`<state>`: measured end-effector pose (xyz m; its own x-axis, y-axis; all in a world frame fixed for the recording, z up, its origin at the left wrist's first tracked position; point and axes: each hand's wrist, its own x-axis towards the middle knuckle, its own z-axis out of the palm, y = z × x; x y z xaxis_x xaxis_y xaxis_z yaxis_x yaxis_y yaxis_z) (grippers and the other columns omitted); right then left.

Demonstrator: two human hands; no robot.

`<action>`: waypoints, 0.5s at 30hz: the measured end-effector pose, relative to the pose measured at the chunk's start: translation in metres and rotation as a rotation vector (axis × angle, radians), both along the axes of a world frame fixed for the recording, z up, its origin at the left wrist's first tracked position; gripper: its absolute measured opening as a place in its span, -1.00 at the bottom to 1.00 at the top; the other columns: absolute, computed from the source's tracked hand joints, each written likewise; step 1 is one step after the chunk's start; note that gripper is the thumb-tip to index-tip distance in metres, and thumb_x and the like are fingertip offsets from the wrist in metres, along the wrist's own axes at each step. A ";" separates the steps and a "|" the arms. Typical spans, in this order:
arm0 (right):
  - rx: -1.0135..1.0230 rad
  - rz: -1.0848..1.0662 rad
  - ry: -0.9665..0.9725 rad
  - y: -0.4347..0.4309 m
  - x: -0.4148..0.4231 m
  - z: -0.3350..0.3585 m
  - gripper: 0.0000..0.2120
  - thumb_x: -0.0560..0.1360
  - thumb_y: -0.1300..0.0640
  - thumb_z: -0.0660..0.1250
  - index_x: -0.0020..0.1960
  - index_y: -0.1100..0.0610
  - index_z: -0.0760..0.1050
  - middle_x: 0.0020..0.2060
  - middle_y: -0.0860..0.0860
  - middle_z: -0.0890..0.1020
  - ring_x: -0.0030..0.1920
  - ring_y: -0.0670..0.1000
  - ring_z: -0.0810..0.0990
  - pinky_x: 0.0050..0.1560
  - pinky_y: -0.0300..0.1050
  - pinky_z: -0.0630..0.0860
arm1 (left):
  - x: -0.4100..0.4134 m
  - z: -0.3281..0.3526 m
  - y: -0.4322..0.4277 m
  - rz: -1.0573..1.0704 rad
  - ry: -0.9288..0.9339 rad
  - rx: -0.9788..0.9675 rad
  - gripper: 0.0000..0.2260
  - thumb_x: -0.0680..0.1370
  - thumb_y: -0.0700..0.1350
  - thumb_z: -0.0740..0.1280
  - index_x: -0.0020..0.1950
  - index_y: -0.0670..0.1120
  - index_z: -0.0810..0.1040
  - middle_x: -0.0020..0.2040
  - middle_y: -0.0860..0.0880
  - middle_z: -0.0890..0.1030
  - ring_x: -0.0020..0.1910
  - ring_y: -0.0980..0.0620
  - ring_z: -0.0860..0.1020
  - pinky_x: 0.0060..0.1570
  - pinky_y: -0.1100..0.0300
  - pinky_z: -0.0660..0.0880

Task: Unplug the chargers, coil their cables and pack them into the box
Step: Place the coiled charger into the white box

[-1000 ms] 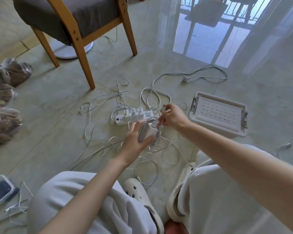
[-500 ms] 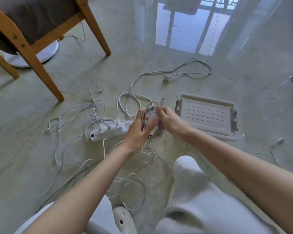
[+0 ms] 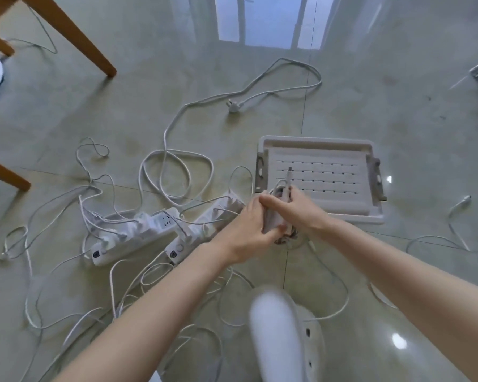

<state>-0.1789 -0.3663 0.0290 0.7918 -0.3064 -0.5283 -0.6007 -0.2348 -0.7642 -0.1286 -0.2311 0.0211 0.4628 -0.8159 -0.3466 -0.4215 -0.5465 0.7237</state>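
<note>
The left hand [image 3: 243, 230] grips the charger [image 3: 271, 219], its fingers curled round the coiled loops, likely to stop them springing loose. The right hand [image 3: 304, 210] pinches the cable end [image 3: 289, 177]. The bundle hovers at the near-left corner of the box [image 3: 318, 140], apparently ready for packing.

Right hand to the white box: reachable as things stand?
Likely yes: the right hand is at the near-left corner of the box, nothing between them. But it grips the coiled charger together with the left hand.
</note>
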 end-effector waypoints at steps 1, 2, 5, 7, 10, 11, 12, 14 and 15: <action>-0.043 -0.027 0.008 -0.009 0.003 -0.007 -0.70 0.40 -0.19 0.34 -0.10 0.05 0.53 -0.21 0.03 0.63 -0.14 0.03 0.61 -0.06 -0.02 0.56 | 0.005 -0.007 -0.006 -0.005 -0.070 0.031 -0.38 0.56 0.14 0.20 0.54 -0.08 0.11 0.42 -0.09 0.31 0.43 0.03 0.23 0.42 0.08 0.18; -0.093 -0.051 0.025 -0.018 0.006 -0.015 -0.58 0.34 -0.26 0.33 -0.05 0.08 0.52 -0.19 0.04 0.63 -0.12 0.05 0.60 -0.07 -0.02 0.55 | 0.011 -0.014 -0.011 0.003 -0.174 0.072 -0.44 0.58 0.16 0.16 0.52 -0.05 0.18 0.35 -0.08 0.38 0.36 0.01 0.31 0.35 0.10 0.23; -0.282 -0.106 0.127 -0.046 0.014 -0.036 -0.37 0.34 -0.26 0.34 0.19 0.18 0.42 -0.01 0.08 0.59 0.01 0.09 0.56 -0.09 -0.11 0.46 | 0.031 -0.028 -0.027 0.166 -0.383 0.176 -0.62 0.62 0.10 0.10 0.38 -0.02 0.38 0.25 -0.09 0.45 0.25 -0.06 0.38 0.19 0.08 0.26; -0.411 -0.102 0.186 -0.063 0.018 -0.045 -0.37 0.41 -0.16 0.35 0.30 0.22 0.31 0.11 0.12 0.53 0.09 0.12 0.52 -0.08 -0.13 0.41 | 0.044 -0.039 -0.039 0.213 -0.490 0.298 -0.66 0.62 0.07 0.11 0.34 -0.03 0.39 0.26 -0.09 0.45 0.25 -0.10 0.39 0.16 0.04 0.27; -0.518 -0.059 0.243 -0.079 0.025 -0.054 -0.36 0.42 -0.16 0.34 0.30 0.23 0.24 0.19 0.16 0.48 0.15 0.17 0.49 0.01 -0.04 0.44 | 0.055 -0.052 -0.059 0.197 -0.510 0.440 -0.63 0.62 0.10 0.08 0.34 -0.05 0.36 0.30 -0.10 0.43 0.27 -0.13 0.38 0.19 -0.04 0.24; -0.540 -0.036 0.254 -0.081 0.027 -0.056 -0.37 0.42 -0.16 0.34 0.28 0.21 0.24 0.19 0.16 0.48 0.15 0.18 0.49 0.01 -0.03 0.45 | 0.057 -0.056 -0.066 0.195 -0.497 0.462 -0.62 0.62 0.11 0.07 0.35 -0.05 0.34 0.32 -0.10 0.43 0.28 -0.14 0.37 0.21 -0.07 0.23; -0.559 -0.007 0.262 -0.080 0.030 -0.058 -0.39 0.41 -0.16 0.34 0.25 0.19 0.24 0.18 0.16 0.48 0.14 0.19 0.50 -0.02 -0.04 0.44 | 0.058 -0.060 -0.072 0.195 -0.487 0.478 -0.59 0.62 0.13 0.06 0.37 -0.06 0.32 0.33 -0.11 0.42 0.30 -0.15 0.36 0.23 -0.10 0.22; -0.612 0.040 0.246 -0.079 0.036 -0.061 -0.43 0.40 -0.13 0.36 0.22 0.17 0.25 0.15 0.17 0.47 0.13 0.19 0.49 -0.04 -0.05 0.41 | 0.059 -0.067 -0.084 0.198 -0.471 0.523 -0.54 0.62 0.15 0.07 0.40 -0.10 0.26 0.35 -0.14 0.42 0.33 -0.17 0.35 0.26 -0.14 0.21; -0.635 0.055 0.236 -0.078 0.038 -0.062 -0.43 0.39 -0.13 0.37 0.21 0.17 0.26 0.15 0.18 0.46 0.14 0.20 0.48 -0.02 -0.04 0.42 | 0.059 -0.071 -0.089 0.215 -0.459 0.529 -0.53 0.62 0.15 0.08 0.39 -0.13 0.25 0.33 -0.15 0.44 0.32 -0.18 0.37 0.25 -0.15 0.22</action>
